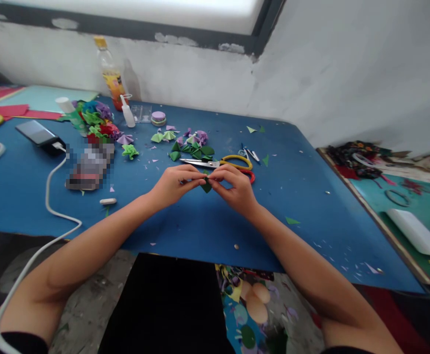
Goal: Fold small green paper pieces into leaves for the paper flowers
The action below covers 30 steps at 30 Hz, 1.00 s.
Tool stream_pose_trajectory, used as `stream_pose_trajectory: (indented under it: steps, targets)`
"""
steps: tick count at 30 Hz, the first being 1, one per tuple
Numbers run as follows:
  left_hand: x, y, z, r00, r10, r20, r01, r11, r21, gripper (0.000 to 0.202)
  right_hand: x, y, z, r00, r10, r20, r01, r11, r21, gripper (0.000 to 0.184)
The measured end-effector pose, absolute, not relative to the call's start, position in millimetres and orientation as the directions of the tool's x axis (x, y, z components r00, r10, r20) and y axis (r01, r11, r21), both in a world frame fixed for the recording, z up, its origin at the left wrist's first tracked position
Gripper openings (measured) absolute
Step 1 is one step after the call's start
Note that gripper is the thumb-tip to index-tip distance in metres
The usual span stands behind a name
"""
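Two hands meet over the middle of the blue surface (185, 226), which is the biggest thing before me and runs from the white wall back to my lap. A white cable (47, 196) trails across its left side to a phone (38, 132). At the back stands a bottle (108, 73) with an orange label, and just beside it a small white glue bottle (128, 113). Near them lies a heap of folded paper flowers (93, 118) in green, red and purple.

My left hand (174, 184) and my right hand (235, 189) come together just above the surface, fingertips pinched from both sides on a small green paper piece (206, 186), which pokes down between them. Both hands are closed on it.

Just behind my hands lie scissors (218, 162) with yellow handles, blades pointing left. Beyond them sits a cluster of small green and purple folded pieces (193, 145). Left of my left forearm lies a small white cap-like object (107, 201). Tiny paper scraps (292, 221) are scattered over the surface.
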<state>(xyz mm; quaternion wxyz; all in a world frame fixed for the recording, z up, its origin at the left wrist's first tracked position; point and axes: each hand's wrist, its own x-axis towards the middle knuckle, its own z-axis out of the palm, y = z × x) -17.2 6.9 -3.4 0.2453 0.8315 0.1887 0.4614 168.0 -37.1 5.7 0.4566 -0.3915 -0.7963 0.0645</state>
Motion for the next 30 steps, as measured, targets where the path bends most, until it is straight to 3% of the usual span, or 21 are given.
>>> stream_pose_trajectory:
  steps: [5,14,23,30]
  targets:
    - [-15.3,4.2,-4.0,0.458,0.491,0.741,0.115,-0.859,0.499,0.017,165.1,-39.6,5.4,-0.280,0.691,0.666,0.543,0.686,-0.484,0.004]
    - [-17.0,5.1,-3.1,0.436,0.511,0.741,0.144,-0.852,0.503,0.022,162.9,-43.1,5.2,-0.216,0.764,0.608,0.587,0.599,-0.545,0.009]
    - [-17.5,4.7,-2.3,0.444,0.519,0.731,0.140,-0.845,0.515,0.020,158.9,-43.6,1.8,-0.078,0.890,0.449,0.429,0.437,-0.791,0.008]
    - [-16.9,2.7,-2.6,0.492,0.583,0.646,0.125,-0.782,0.610,0.015,155.6,-44.5,3.1,-0.060,0.937,0.345,0.350,0.343,-0.872,0.012]
